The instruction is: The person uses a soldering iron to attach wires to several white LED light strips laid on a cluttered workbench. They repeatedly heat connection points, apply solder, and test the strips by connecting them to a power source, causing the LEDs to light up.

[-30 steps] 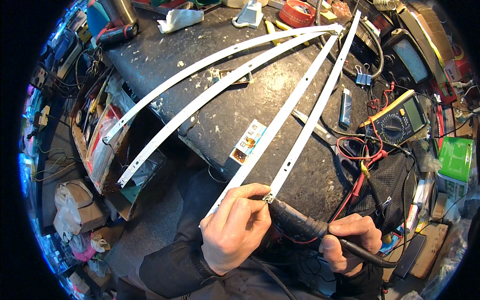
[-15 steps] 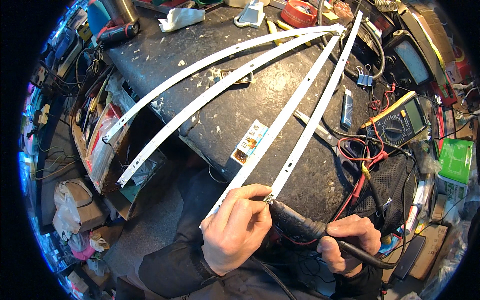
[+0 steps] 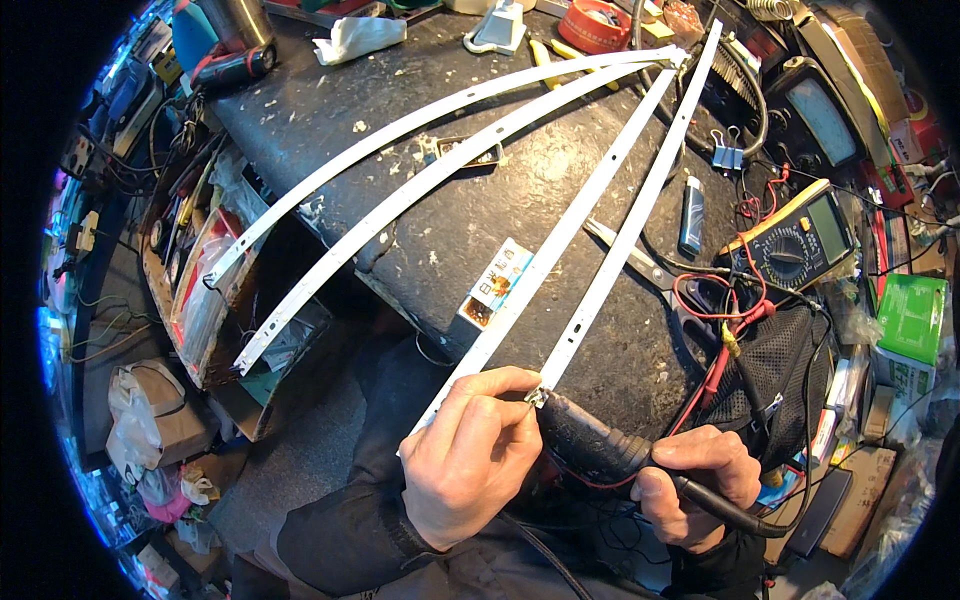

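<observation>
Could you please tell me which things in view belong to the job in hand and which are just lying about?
In use, apparently:
long, narrow white strip, its end at the left hand
black, tapered, corded tool, held in the right hand

Apparently lying about:
yellow-and-black multimeter
silver-bladed scissors
red round plastic container
green rectangular box

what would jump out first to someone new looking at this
Probably the four long white strips fanning across the dark worktop. At lower centre, the left hand pinches at the rightmost strip's near end while the right hand holds a dark corded tool. A yellow-edged multimeter lies at right.
</observation>
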Demonstrator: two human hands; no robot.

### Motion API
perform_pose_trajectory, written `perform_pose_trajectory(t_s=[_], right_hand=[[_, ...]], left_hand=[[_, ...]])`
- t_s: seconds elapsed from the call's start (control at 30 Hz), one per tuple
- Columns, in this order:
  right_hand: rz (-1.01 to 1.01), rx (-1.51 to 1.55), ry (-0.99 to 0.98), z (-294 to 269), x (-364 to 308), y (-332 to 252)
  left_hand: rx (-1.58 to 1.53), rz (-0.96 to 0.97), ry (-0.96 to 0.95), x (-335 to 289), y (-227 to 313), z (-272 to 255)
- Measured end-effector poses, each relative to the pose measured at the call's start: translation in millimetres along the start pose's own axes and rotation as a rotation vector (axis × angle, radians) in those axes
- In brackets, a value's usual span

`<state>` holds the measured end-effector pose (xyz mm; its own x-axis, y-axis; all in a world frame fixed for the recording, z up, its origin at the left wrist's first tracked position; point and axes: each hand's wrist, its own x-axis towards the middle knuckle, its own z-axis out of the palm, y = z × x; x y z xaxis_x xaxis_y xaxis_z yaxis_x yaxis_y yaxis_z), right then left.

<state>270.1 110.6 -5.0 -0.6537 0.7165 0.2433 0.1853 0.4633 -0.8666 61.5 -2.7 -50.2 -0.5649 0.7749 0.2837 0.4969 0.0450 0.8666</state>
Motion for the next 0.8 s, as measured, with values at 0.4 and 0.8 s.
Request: perform_pose_trajectory(t_s=[0.4,0.8], right_hand=[[0.100,0.102,0.102,0,-12,-2],[0.007,0.100,0.102,2,-5,-5]], left_hand=[[-0.016,0.005,-0.003,1,1,-1],[0.013,0.054,-0.063,3,7,-9]])
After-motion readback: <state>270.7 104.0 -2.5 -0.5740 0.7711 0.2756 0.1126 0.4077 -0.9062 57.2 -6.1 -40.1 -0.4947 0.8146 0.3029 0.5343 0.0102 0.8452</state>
